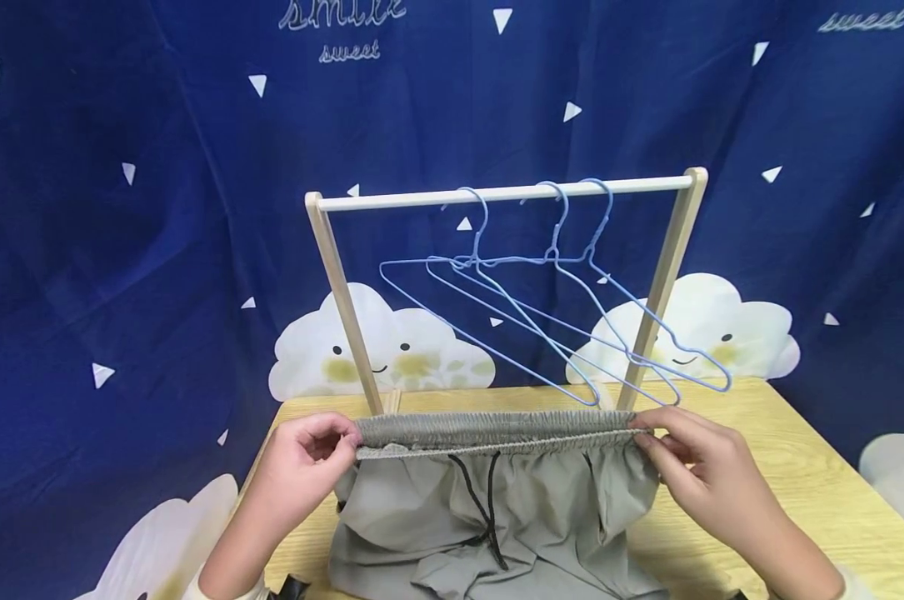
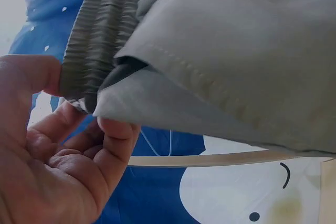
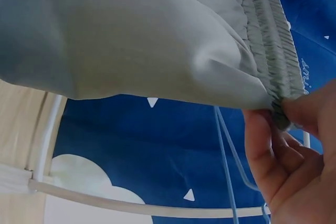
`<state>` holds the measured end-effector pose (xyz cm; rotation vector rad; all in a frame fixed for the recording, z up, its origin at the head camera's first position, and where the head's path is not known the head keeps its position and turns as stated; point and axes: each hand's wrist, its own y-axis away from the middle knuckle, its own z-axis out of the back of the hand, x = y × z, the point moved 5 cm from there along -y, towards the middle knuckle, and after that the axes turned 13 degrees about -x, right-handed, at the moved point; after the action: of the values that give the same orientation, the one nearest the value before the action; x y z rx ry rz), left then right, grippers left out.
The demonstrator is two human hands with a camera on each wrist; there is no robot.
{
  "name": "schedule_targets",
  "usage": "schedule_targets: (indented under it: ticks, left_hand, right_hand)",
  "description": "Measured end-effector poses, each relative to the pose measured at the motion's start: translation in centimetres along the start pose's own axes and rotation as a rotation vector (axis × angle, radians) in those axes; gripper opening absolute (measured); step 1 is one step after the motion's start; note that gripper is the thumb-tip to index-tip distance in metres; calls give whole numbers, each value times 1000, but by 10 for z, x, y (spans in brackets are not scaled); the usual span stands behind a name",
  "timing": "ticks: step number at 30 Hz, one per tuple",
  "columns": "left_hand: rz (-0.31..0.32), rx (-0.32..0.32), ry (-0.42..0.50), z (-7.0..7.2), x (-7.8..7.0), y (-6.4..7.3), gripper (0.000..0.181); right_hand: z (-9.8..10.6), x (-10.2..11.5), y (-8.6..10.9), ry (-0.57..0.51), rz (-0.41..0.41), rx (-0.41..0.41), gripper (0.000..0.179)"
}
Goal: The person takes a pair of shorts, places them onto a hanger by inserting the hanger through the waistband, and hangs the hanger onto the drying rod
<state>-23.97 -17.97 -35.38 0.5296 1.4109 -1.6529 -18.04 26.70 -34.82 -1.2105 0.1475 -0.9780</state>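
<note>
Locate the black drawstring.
In the head view, the black drawstring hangs on the grey garment, below its waistband, roughly midway between the left hand and right hand.

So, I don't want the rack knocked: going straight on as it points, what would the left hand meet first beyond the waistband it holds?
Probably the clothes rack's left post, near its base, past the elastic waistband; depth is unclear.

Head view looks forward and down, over the surface (image 1: 781,450) to the rack (image 1: 511,193) and backdrop (image 1: 159,250)! Both wrist views are in far closer, tipped off level, each at one end of the waistband (image 1: 496,427) all three share.
</note>
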Motion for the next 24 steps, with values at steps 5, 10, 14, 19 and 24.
schedule_targets:
  ticks: [5,10,14,19,24]
  left_hand:
    - [22,-12,-44,-2,-1,1,24]
    - [21,-22,-78,-6,-4,1,23]
    - [32,-6,-108,-13,-8,0,22]
    - [64,38,-134,-24,-11,0,20]
    - [71,108,-173,-33,-10,2,17]
  right_hand:
    - [-1,-4,5,7,37,32,47]
    - [-6,-9,9,106,25,176,39]
    - [-15,-16,16,184,-18,372,27]
    - [-33,-26,31,232,-53,628,19]
    - [-40,-22,32,217,-112,794,30]
